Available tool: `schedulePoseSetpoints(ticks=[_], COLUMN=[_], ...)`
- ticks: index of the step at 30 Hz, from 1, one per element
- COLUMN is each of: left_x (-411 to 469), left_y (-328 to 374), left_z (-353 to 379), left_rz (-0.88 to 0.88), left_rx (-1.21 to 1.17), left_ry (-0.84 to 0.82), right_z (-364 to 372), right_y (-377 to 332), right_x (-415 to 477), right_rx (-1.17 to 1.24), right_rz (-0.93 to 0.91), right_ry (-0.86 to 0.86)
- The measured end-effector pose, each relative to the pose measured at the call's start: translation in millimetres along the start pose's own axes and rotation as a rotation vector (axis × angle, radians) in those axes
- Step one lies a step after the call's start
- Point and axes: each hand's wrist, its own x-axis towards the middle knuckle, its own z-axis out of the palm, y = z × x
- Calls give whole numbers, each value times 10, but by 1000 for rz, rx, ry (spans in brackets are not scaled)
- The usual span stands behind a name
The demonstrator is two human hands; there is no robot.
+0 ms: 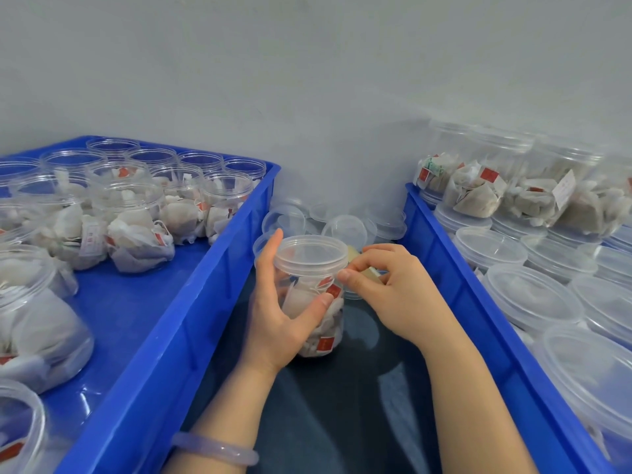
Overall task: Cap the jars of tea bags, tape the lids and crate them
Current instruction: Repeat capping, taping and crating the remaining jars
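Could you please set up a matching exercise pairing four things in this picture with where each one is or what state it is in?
Things:
1. left crate
2. right crate
3. jar in the left hand
4. loose lids

Places or states:
A. capped, held between the two crates
B. piled by the wall beyond the hands
C. holds open, uncapped jars of tea bags
D. holds capped jars, some stacked

Pairs: 1-C, 2-D, 3-A, 4-B

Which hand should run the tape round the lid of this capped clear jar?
Right. The right hand pinches the yellowish tape at the lid edge of the clear plastic jar of tea bags, while the left hand steadies its body.
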Motion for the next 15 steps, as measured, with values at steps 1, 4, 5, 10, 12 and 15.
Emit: schedulePoseSetpoints(ticks=[1,4,5,10,12,15], left_x=[1,20,29,56,59,57], left_y=[4,48,69,142,156,157], left_z=[-1,13,23,47,49,65], left_rz=[7,-3,-21,-85,-77,-73], left_rx=[0,-10,-18,-62,-107,-172], left_ry=[-6,-4,16,133,120,106], right_z=[4,14,22,43,23,9], right_y=[-6,-35,-54,-171,-205,-239], right_x=[-2,-13,-19,-37,-45,-65], right_rx=[-18,-63,-72,-181,-206,-199], right_rz=[-4,-17,-27,-53,-51,-38], right_ry=[14,44,50,52,39,11])
